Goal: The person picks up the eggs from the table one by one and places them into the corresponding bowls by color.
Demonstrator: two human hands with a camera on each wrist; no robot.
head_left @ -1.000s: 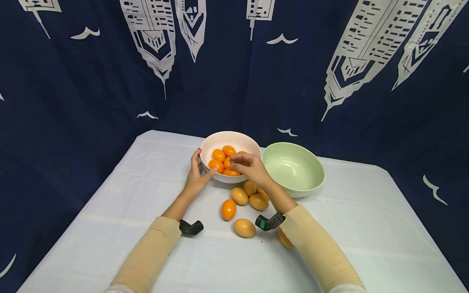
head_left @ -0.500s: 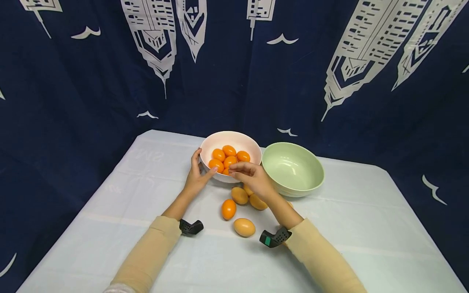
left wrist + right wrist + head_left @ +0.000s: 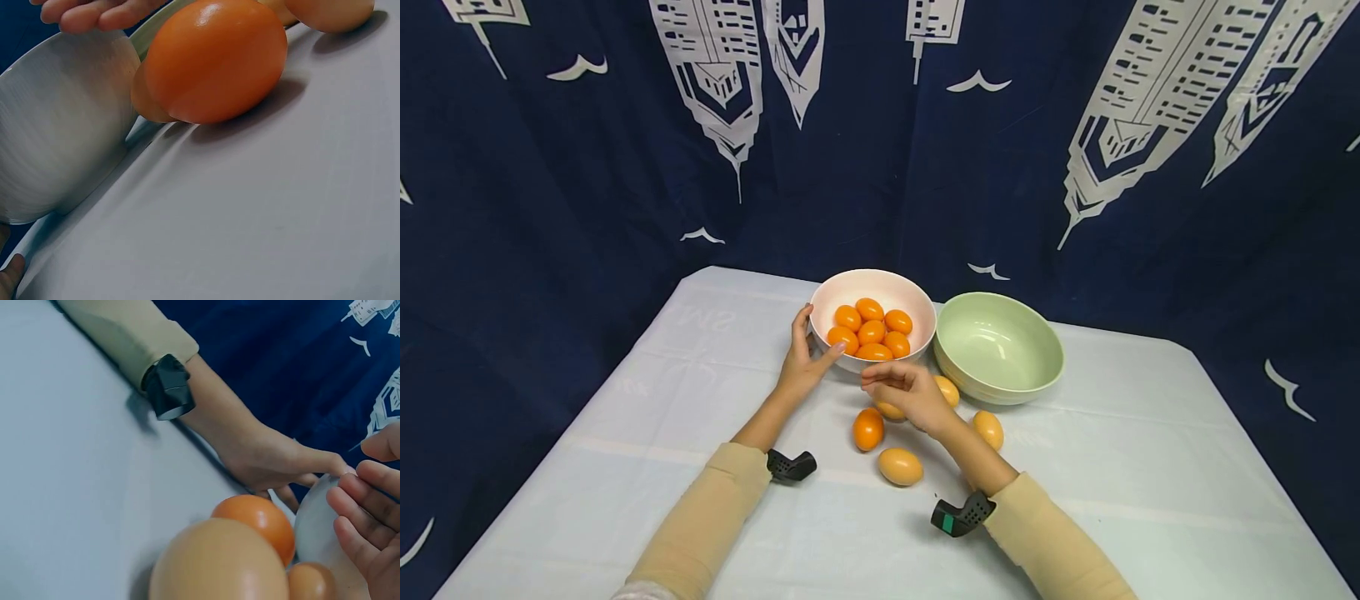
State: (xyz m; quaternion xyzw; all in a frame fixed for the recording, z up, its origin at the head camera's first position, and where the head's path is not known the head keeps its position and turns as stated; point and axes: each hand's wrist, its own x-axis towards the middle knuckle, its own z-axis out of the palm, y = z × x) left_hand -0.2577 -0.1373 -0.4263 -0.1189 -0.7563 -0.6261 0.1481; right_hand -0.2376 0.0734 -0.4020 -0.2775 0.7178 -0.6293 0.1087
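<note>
My left hand [image 3: 806, 361] grips the left side of a pink bowl [image 3: 910, 293], thumb at its rim. Several orange eggs [image 3: 870, 332] lie in that bowl. My right hand [image 3: 912, 395] hangs in front of the bowl, above the tan eggs; its fingers bend loosely and hold nothing, as the right wrist view also shows. Under it a tan egg [image 3: 891, 411] is partly hidden. One orange egg [image 3: 868, 429] lies on the table near another tan egg [image 3: 901, 467]. More tan eggs [image 3: 988, 429] lie to the right of the hand.
A green bowl [image 3: 1000, 342] stands close against the pink bowl's right side, with nothing seen in it. White cloth covers the table [image 3: 700, 367]. A dark blue curtain [image 3: 865, 183] with white prints hangs behind the table's far edge.
My right hand has drawn back from over the pink bowl toward the tan eggs, uncovering the orange eggs inside. The left hand stays at the bowl.
</note>
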